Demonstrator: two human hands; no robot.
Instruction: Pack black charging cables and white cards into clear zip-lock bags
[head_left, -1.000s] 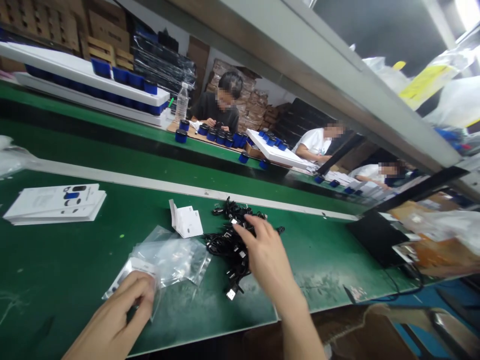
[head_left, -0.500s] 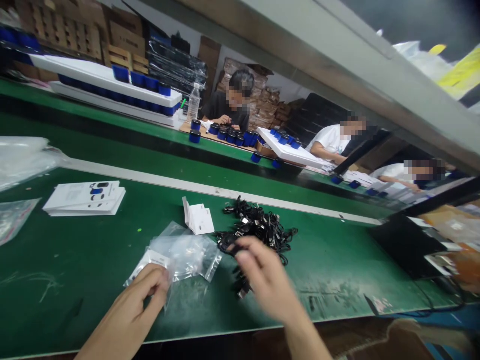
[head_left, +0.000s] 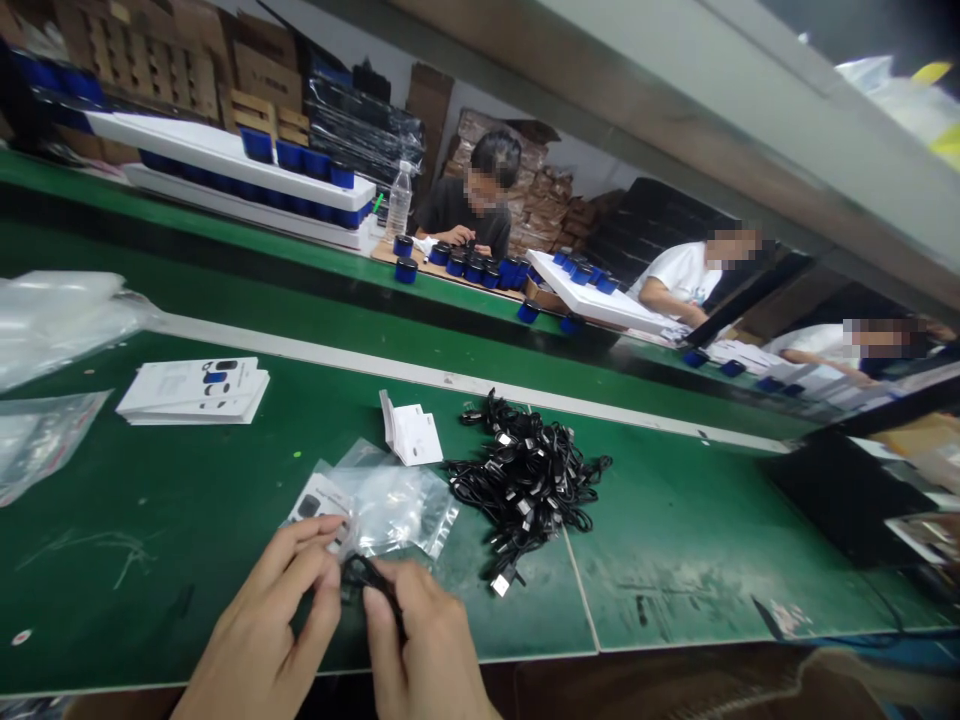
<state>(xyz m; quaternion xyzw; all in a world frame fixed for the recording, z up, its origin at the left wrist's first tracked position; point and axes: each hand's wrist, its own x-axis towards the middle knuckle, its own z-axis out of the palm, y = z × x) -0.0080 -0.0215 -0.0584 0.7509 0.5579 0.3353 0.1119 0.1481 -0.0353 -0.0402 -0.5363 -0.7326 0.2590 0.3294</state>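
Plastic at far left: a loose sheet of clear plastic lies on the green workbench, and a flat clear bag lies just below it, at the image edge.

Leaflets: a stack of white leaflets lies on the bench, apart from the hands.

Left hand: the left hand is low on the bench, with its fingers curled close together at the lower edge of a clear plastic bag. I cannot tell whether they are gripping the bag.

Bag: it lies flat, with a printed card showing through its left end, just above the left fingertips.

Black cable: a black cable runs on a slant from upper left to lower right, between the hands and just below the bag. Its lower end goes in behind the right fingers.

Right hand: the right hand has its thumb and fingers together, pinching the cable.

Bench right of the hands: a tangled pile of black cables lies beside the bag, with small white cards just above the bag.
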